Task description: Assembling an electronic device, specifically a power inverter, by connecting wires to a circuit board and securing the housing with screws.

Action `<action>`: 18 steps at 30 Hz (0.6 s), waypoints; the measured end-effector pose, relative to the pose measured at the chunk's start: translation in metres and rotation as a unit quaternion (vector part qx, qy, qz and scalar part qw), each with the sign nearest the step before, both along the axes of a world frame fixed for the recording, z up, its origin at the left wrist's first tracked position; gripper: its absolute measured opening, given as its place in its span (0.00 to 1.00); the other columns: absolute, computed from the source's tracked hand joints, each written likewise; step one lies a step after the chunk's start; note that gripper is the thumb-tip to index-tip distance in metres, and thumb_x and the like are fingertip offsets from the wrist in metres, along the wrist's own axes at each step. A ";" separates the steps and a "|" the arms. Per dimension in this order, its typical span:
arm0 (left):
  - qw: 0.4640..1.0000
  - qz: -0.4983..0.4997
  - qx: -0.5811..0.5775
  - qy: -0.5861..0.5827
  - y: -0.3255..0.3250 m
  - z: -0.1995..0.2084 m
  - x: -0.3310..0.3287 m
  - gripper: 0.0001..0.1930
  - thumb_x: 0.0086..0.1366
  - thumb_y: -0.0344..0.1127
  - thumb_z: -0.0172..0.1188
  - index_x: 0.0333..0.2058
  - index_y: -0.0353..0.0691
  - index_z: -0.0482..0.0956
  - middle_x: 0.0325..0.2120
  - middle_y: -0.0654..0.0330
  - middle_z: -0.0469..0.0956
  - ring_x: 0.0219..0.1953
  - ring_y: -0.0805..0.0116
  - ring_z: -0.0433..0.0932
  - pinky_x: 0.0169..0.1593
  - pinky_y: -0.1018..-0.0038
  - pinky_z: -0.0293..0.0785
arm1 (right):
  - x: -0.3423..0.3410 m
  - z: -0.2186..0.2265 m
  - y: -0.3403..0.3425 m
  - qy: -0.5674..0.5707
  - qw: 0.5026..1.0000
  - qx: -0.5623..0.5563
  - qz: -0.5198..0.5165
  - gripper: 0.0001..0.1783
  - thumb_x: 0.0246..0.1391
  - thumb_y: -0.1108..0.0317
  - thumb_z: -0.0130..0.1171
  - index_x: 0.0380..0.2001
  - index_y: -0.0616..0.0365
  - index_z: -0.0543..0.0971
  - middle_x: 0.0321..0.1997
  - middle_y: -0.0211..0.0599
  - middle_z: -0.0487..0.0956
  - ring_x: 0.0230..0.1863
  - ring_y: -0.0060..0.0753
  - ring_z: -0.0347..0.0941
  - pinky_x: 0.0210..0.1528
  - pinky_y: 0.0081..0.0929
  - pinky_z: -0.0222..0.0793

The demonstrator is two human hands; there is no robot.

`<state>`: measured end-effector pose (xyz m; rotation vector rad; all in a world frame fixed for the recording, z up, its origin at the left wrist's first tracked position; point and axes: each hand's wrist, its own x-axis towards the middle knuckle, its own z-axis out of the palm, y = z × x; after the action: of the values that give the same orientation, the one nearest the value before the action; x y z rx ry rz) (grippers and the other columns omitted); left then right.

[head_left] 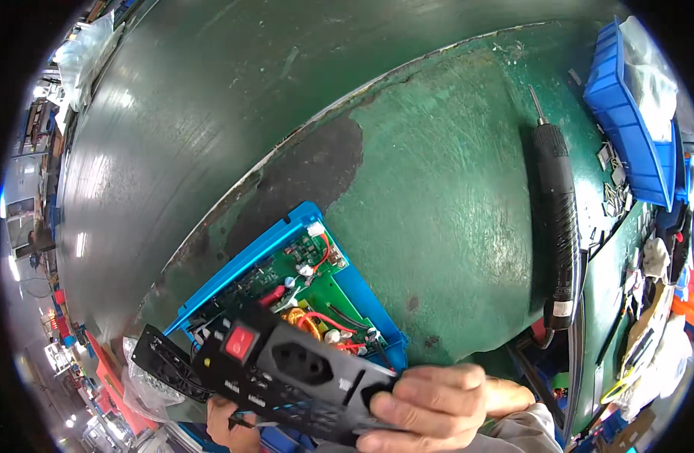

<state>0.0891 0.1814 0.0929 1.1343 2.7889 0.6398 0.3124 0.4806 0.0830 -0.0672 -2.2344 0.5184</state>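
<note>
I'd hold the black panel [294,386] close against the blue case [371,302], sparing its red wires [328,320]; right hand [430,411] grips panel, left hand [232,430] can't tell.

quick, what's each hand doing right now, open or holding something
Left hand: at the black panel's lower edge, partly hidden; grip can't be told.
Right hand: closed on the panel's right end.
</note>
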 end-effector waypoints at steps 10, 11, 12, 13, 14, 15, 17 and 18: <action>0.996 -0.072 0.057 0.013 0.006 -0.007 -0.002 0.20 0.58 0.45 0.74 0.35 0.33 0.79 0.31 0.51 0.81 0.33 0.49 0.78 0.43 0.62 0.76 | 0.014 -0.018 0.027 -0.070 0.884 -0.243 -0.393 0.17 0.62 0.78 0.56 0.54 0.68 0.77 0.52 0.43 0.81 0.46 0.28 0.74 0.50 0.22 0.68; 0.996 -0.069 0.056 0.016 0.005 -0.006 -0.001 0.20 0.58 0.45 0.74 0.35 0.33 0.79 0.31 0.51 0.81 0.33 0.49 0.78 0.43 0.62 0.76 | 0.019 -0.019 0.019 -0.047 0.890 -0.217 -0.398 0.16 0.62 0.78 0.56 0.53 0.68 0.76 0.52 0.44 0.80 0.45 0.29 0.73 0.48 0.23 0.68; 0.994 -0.081 0.061 0.031 0.004 -0.004 -0.001 0.20 0.58 0.44 0.74 0.35 0.33 0.79 0.31 0.51 0.81 0.33 0.49 0.78 0.43 0.62 0.77 | 0.022 -0.019 0.010 -0.023 0.896 -0.191 -0.400 0.15 0.62 0.77 0.56 0.52 0.69 0.76 0.52 0.46 0.80 0.44 0.30 0.73 0.46 0.24 0.68; 0.992 -0.093 0.069 0.044 0.006 -0.004 -0.001 0.19 0.58 0.44 0.74 0.35 0.33 0.79 0.31 0.51 0.81 0.33 0.49 0.78 0.43 0.62 0.77 | 0.030 -0.023 0.002 0.009 0.913 -0.159 -0.376 0.13 0.63 0.77 0.55 0.49 0.69 0.75 0.49 0.48 0.80 0.43 0.35 0.73 0.42 0.25 0.67; 0.991 -0.106 0.070 0.045 0.010 -0.001 0.000 0.18 0.58 0.43 0.74 0.35 0.33 0.79 0.31 0.51 0.81 0.33 0.48 0.79 0.42 0.62 0.77 | 0.033 -0.025 -0.005 0.010 0.928 -0.167 -0.333 0.12 0.63 0.77 0.54 0.48 0.69 0.75 0.47 0.49 0.80 0.43 0.37 0.73 0.42 0.25 0.68; 0.989 -0.117 0.073 0.054 0.013 -0.001 0.001 0.18 0.57 0.41 0.74 0.35 0.33 0.79 0.31 0.51 0.81 0.33 0.48 0.79 0.42 0.62 0.77 | 0.034 -0.024 -0.014 0.010 0.942 -0.175 -0.286 0.11 0.63 0.77 0.54 0.48 0.68 0.75 0.45 0.49 0.80 0.43 0.40 0.73 0.42 0.26 0.68; 0.987 -0.132 0.072 0.054 0.013 -0.002 0.000 0.17 0.54 0.36 0.76 0.36 0.34 0.80 0.30 0.51 0.80 0.34 0.49 0.80 0.40 0.62 0.77 | 0.030 -0.018 -0.033 -0.023 0.940 -0.210 -0.267 0.11 0.63 0.77 0.54 0.47 0.68 0.74 0.42 0.49 0.79 0.43 0.42 0.73 0.44 0.30 0.69; 0.988 -0.127 0.078 0.041 0.013 -0.002 0.000 0.17 0.53 0.35 0.77 0.36 0.34 0.80 0.30 0.51 0.80 0.34 0.49 0.80 0.40 0.63 0.77 | 0.028 -0.019 -0.040 -0.022 0.937 -0.231 -0.261 0.12 0.58 0.80 0.57 0.46 0.67 0.75 0.42 0.49 0.80 0.42 0.44 0.73 0.44 0.34 0.70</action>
<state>0.0894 0.1946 0.0907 1.5461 2.6305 0.8112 0.3399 0.4410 0.0636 -0.8956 -1.9765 0.7283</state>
